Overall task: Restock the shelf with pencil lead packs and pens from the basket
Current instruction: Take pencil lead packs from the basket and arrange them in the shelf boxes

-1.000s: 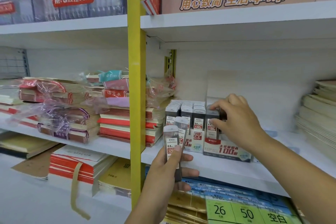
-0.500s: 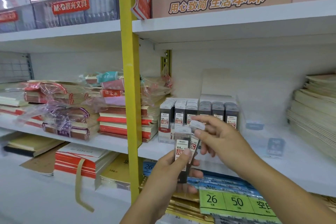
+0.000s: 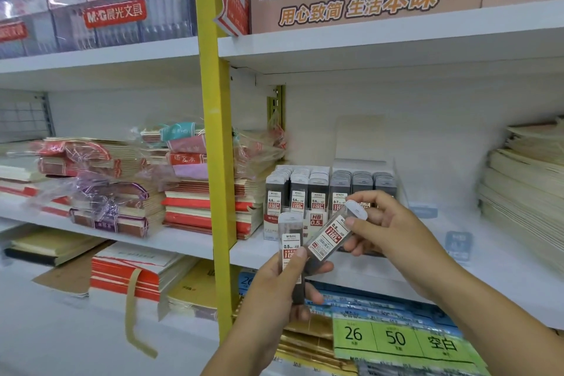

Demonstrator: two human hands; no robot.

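Observation:
My left hand (image 3: 276, 287) grips an upright pencil lead pack (image 3: 291, 235), dark with a white cap and a red-and-white label. My right hand (image 3: 389, 232) pinches a second lead pack (image 3: 331, 235) by its capped end and holds it tilted, its lower end close to the left hand's pack. Both hands hover just in front of the white middle shelf (image 3: 381, 278). Behind them on that shelf stand two display boxes of lead packs (image 3: 300, 189), filled in rows. No basket or pens are in view.
A yellow shelf upright (image 3: 213, 146) rises left of the hands. Stacked notebooks (image 3: 195, 192) lie left of the lead boxes, and a paper stack (image 3: 525, 192) at the right. Green price tags (image 3: 393, 339) hang on the shelf below. Clear pen displays (image 3: 106, 9) fill the top shelf.
My right hand came back from the display box to the packs in my left hand and now pulls one pack away, tilted. The view shifted slightly downward and closer.

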